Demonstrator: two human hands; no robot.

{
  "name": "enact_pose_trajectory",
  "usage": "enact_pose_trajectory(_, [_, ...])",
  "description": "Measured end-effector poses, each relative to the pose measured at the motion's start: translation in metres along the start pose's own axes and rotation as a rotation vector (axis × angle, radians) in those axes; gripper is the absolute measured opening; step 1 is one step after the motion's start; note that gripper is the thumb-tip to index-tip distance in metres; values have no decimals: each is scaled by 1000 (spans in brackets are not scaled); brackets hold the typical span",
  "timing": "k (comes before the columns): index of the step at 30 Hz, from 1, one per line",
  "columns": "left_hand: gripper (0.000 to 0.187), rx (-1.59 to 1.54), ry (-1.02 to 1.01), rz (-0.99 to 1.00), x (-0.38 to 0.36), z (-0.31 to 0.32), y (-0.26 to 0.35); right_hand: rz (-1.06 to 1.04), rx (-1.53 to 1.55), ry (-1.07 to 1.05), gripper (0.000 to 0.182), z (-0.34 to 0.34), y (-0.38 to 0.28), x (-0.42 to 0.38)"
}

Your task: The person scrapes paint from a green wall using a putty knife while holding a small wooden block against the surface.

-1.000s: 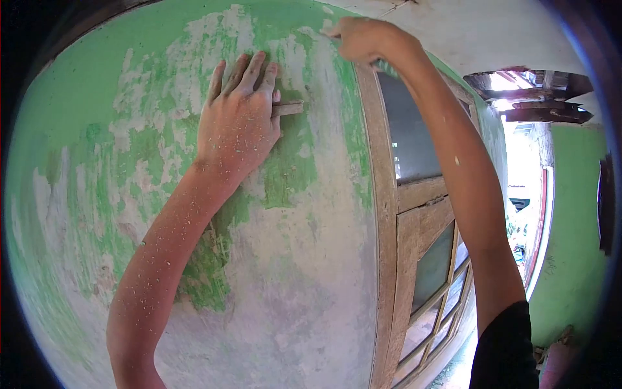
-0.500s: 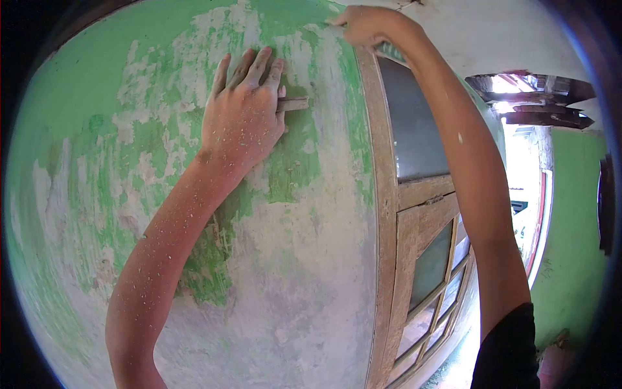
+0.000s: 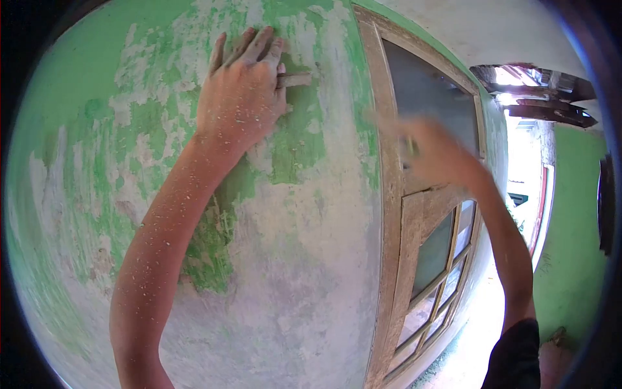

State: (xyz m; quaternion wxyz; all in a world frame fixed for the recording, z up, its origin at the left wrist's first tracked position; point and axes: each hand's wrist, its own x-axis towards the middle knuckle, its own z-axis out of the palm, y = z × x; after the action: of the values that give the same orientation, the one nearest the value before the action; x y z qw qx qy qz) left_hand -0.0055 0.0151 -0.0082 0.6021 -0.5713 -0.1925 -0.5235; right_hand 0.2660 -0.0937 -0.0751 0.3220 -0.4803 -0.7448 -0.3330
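Scraping paint off wall (image 3: pixel 304 272) | left hand (image 3: pixel 241 97) flat on plaster, pinning small wooden strip (image 3: pixel 295 79) | right hand (image 3: pixel 431 150) blurred before window frame (image 3: pixel 389 194), closed on green-handled tool, grip unclear | lower centre bare, green patches left above

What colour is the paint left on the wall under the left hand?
Green, patchy over grey-white plaster, on the wall beneath the left hand; the head view shows it.
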Motion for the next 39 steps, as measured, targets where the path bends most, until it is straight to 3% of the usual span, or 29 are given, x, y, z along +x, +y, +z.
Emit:
enact_pose_trajectory(1, [40,19,20,10,0,1,-1,126,187,-257,67,6,-12,-46])
enact_pose_trajectory(2, [40,39,37,17,-1,4,-1,132,134,-387,65,34,5,-104])
enact_pose_trajectory(3, [40,32,27,17,-2,4,0,117,251,-658,63,63,19,-165])
enact_pose_trajectory(4, [41,50,33,19,-1,4,0,272,543,-795,45,78,0,-216])
enact_pose_trajectory(5, [42,68,41,20,-2,3,0,661,651,-1138,26,105,-1,-273])
enact_pose_trajectory(6, [42,65,35,20,-3,3,1,806,816,-986,15,154,-6,-361])
enact_pose_trajectory(7, [43,70,23,14,-2,2,0,985,834,-1195,66,229,7,-480])
enact_pose_trajectory(8, [44,74,8,10,-2,2,0,907,513,-1081,64,231,-29,-536])
enact_pose_trajectory(14, [42,71,10,30,-2,0,0,897,540,-1147,66,255,-42,-622])
enact_pose_trajectory(21, [42,65,-33,36,-2,-6,8,816,610,-1198,68,314,-34,-652])
enact_pose_trajectory(29, [42,34,-53,65,-1,-10,6,758,685,-1317,70,330,-42,-687])
enact_pose_trajectory(31, [45,32,-81,59,-1,-11,6,739,706,-1353,71,290,-61,-625])
enact_pose_trajectory(32, [49,28,-99,44,-1,-11,6,585,570,-1062,68,269,-50,-586])
enact_pose_trajectory(33, [49,31,-104,46,-1,-10,6,581,573,-1066,68,234,-34,-546])
enact_pose_trajectory(34, [43,44,-74,64,-1,-8,6,640,779,-1083,72,179,-29,-439])
enact_pose_trajectory(39, [36,78,-45,81,0,-5,8,356,913,-443,78,90,-28,-294])
